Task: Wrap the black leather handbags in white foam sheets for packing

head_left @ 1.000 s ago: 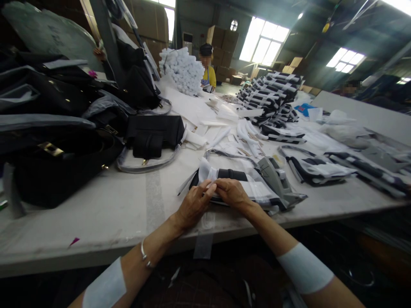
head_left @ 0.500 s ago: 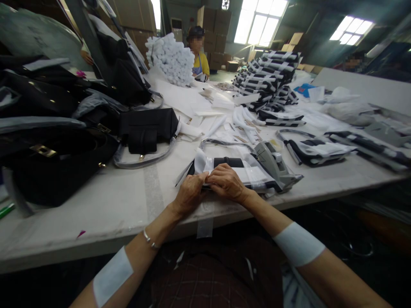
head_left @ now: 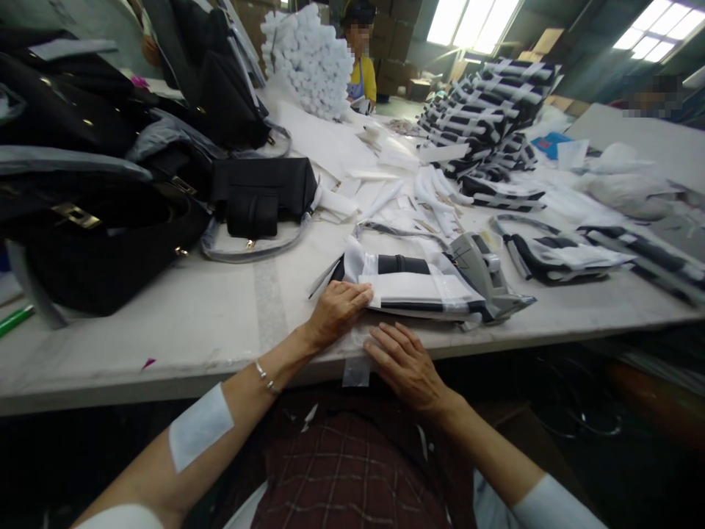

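A black handbag, partly wrapped in a white foam sheet with clear tape across it, lies flat near the table's front edge. My left hand is closed on its near left corner, fingers over the white sheet and thumb hidden. Lower and to the right, apart from the bag, my right hand is open with fingers stretched at the table edge. Its fingertips are beside a strip of clear tape hanging off that edge; I cannot tell whether they touch. A grey tape dispenser stands against the bag's right end.
Black handbags crowd the left side. Another black bag lies left of centre. Wrapped bags are stacked at the back right, near a heap of white foam rolls. A person in yellow is across the table.
My right hand has come off the bag's near edge, moved down toward me and opened. My left hand stays at the corner. The view has tilted downward.
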